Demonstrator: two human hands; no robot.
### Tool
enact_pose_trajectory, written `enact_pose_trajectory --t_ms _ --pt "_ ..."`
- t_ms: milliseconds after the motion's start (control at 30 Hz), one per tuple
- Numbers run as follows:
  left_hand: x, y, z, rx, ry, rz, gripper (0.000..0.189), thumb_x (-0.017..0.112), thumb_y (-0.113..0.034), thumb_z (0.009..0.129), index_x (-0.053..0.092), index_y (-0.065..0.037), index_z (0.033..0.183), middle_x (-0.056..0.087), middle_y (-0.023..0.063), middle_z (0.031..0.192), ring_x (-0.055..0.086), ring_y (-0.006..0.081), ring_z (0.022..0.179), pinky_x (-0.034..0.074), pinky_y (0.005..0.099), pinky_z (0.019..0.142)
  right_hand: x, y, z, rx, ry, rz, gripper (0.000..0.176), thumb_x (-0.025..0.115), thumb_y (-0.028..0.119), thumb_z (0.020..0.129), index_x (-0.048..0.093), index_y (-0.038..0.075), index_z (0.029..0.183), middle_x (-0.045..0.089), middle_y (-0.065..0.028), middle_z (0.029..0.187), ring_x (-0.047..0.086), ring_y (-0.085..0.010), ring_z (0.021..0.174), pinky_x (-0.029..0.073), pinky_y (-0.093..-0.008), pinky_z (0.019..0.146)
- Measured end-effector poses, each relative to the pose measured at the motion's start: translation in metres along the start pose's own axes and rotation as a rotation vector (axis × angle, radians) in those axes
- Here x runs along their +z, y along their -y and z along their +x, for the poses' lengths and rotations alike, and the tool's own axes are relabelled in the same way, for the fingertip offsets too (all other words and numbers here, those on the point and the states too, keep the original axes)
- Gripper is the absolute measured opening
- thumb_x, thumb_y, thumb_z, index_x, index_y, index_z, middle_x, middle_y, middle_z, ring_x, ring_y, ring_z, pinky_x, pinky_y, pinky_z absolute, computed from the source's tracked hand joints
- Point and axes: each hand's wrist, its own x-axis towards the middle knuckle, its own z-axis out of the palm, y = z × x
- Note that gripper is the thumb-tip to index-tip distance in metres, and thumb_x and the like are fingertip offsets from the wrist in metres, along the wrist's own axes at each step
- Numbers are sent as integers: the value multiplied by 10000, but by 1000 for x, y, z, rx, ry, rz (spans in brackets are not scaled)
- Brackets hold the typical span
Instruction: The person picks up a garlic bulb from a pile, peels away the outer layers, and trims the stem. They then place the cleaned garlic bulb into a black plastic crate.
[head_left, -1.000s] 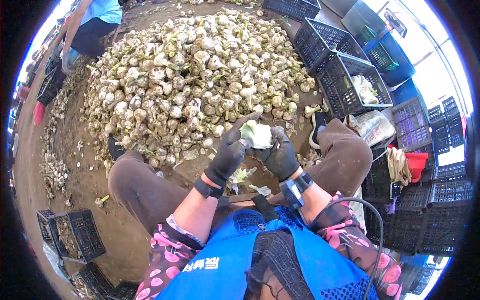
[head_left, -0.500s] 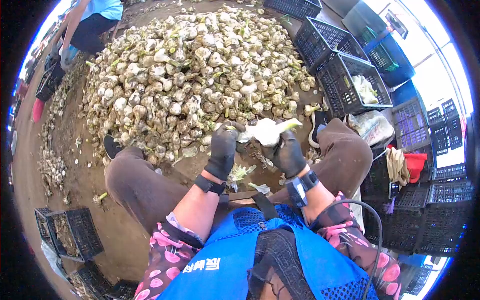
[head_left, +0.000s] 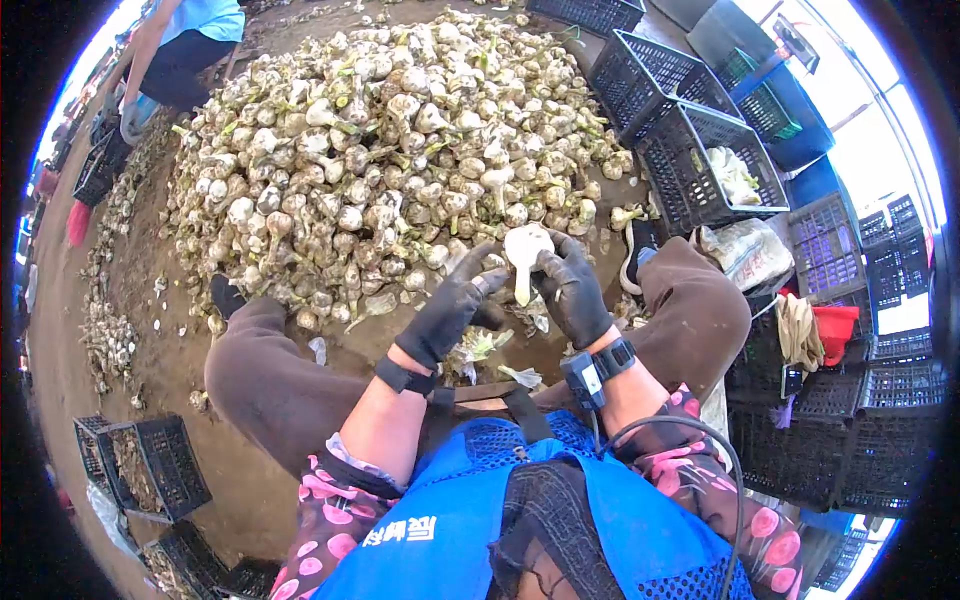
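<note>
A white peeled garlic bulb (head_left: 527, 246) is held up in front of the big garlic pile (head_left: 390, 160), its short pale stem pointing down toward me. My right hand (head_left: 573, 290), in a dark glove, grips the bulb from its right side with thumb and fingers. On the other side, my left hand (head_left: 452, 308), also gloved, has its fingers stretched out and apart, close to the bulb with a small gap. Loose garlic skins (head_left: 480, 348) lie on the ground beneath my hands, between my knees.
Black plastic crates (head_left: 700, 165) stand to the right of the pile, one holding pale leafy scraps. A white sack (head_left: 745, 255) and a red cloth (head_left: 835, 333) sit at right. More crates (head_left: 155, 465) are lower left. Another person (head_left: 195, 50) bends at upper left.
The bulb has turned from lying sideways to stem down. My left hand has let go of it and moved slightly left, its fingers opening; the right hand keeps hold.
</note>
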Motion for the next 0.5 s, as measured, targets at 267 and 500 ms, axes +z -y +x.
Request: enact_pose_trajectory --t_ms 267,500 --pt "21 17 1 156 -23 -662 640 545 -19 847 266 -57 1421 544 118 1236 574 178 1056 495 285 872 10 -1 1 -246 -51 -862 357 611 189 833 550 29 1147 624 -130 1010 617 -229 898 503 -355 744" --pt "36 20 -4 425 -425 328 754 524 12 765 181 -8 1437 554 274 1175 585 342 1069 471 381 868 28 13 -9 -303 -87 -1270 309 629 323 795 585 18 800 592 -187 715 596 -371 695 465 -445 620"
